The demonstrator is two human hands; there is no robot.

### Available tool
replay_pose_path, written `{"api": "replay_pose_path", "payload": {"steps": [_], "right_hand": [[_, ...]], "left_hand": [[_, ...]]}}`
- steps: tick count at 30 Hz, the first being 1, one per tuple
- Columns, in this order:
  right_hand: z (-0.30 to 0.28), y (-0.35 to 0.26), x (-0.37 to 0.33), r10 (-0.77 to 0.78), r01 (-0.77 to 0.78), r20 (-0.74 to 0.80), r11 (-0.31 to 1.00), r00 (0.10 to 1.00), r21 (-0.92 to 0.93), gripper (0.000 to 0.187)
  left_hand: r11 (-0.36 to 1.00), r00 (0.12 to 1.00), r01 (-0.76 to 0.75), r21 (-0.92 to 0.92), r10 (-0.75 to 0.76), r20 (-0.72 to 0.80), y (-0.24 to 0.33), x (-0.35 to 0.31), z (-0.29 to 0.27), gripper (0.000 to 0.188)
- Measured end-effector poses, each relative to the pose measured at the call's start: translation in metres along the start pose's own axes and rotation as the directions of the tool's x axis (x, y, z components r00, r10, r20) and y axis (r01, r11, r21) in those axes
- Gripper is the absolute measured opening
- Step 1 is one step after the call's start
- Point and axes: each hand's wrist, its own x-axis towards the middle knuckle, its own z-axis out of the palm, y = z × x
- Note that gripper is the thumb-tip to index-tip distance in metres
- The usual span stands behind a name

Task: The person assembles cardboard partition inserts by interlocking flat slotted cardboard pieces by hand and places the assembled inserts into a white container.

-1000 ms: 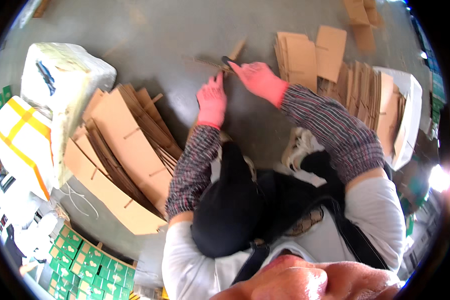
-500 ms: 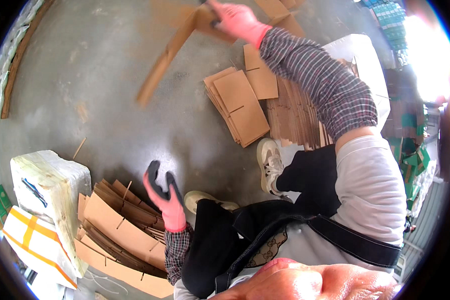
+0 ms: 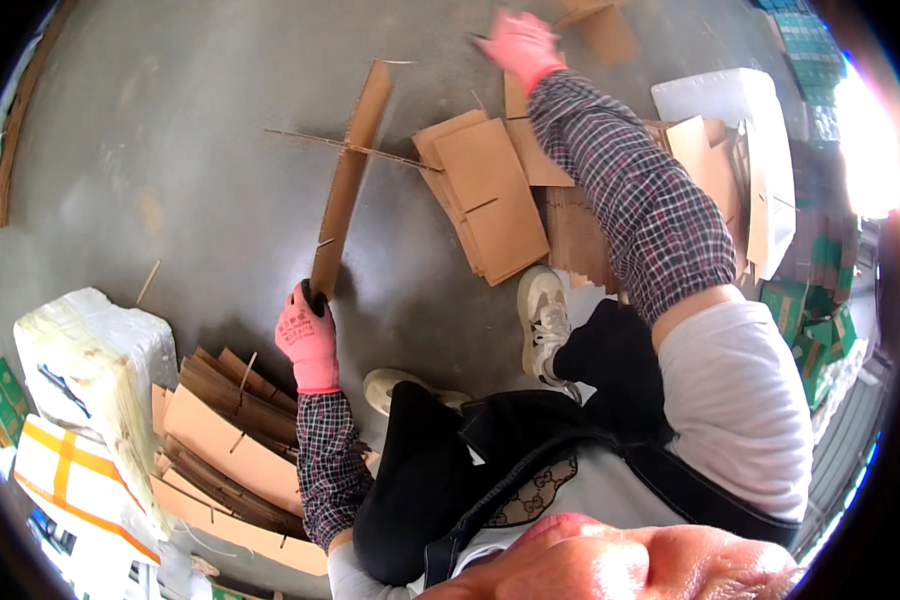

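My left hand [image 3: 308,335], in a pink glove with dark fingertips, is closed on the near end of a slotted cardboard divider strip [image 3: 342,205]. A second cardboard strip [image 3: 305,137], seen edge-on, crosses it near its far end. Farther off and to the right, my right hand [image 3: 520,45] is stretched out, somewhat blurred, its thumb apart from the fingers and nothing visible in it. Nearest to it are slotted cardboard sheets [image 3: 538,150], partly behind my forearm. A small stack of slotted sheets [image 3: 490,200] lies on the floor between my hands.
Beside my left forearm, a big pile of slotted cardboard strips [image 3: 235,450] leans near a white foam block [image 3: 100,340] and a white box with orange tape [image 3: 80,475]. A white container [image 3: 770,150] with cardboard stands at right. More cardboard [image 3: 610,35] lies at the far edge.
The divider strip has passed from my right hand to my left, which was open and now grips its near end. My right hand has let go and moved slightly right.
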Motion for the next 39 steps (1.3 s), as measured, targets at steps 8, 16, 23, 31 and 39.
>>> {"api": "replay_pose_path", "payload": {"steps": [8, 16, 23, 31, 39], "right_hand": [[0.06, 0.044, -0.013, -0.028, 0.068, -0.397, 0.994, 0.917, 0.087, 0.046], [-0.09, -0.148, -0.189, -0.643, 0.738, -0.365, 0.614, 0.674, 0.282, 0.036], [-0.018, -0.185, -0.276, -0.834, 0.848, -0.154, 0.524, 0.53, 0.083, 0.051], [0.01, -0.221, -0.227, -0.767, 0.739, 0.064, 0.635, 0.639, 0.224, 0.053], [0.031, -0.169, -0.238, -0.728, 0.706, -0.099, 0.609, 0.678, 0.36, 0.051]], "left_hand": [[0.988, 0.992, -0.129, -0.081, 0.127, -0.021, 0.027, 0.04, -0.013, 0.058], [1.0, 1.0, -0.015, -0.02, 0.015, -0.002, 0.02, 0.061, -0.003, 0.032], [0.993, 0.999, -0.019, -0.115, 0.022, 0.027, -0.015, 0.053, 0.066, 0.023], [0.983, 0.997, 0.0, -0.182, -0.015, -0.082, 0.001, 0.048, 0.023, 0.015], [0.982, 0.991, -0.021, -0.19, -0.005, -0.134, 0.002, 0.049, 0.018, 0.017]]}}
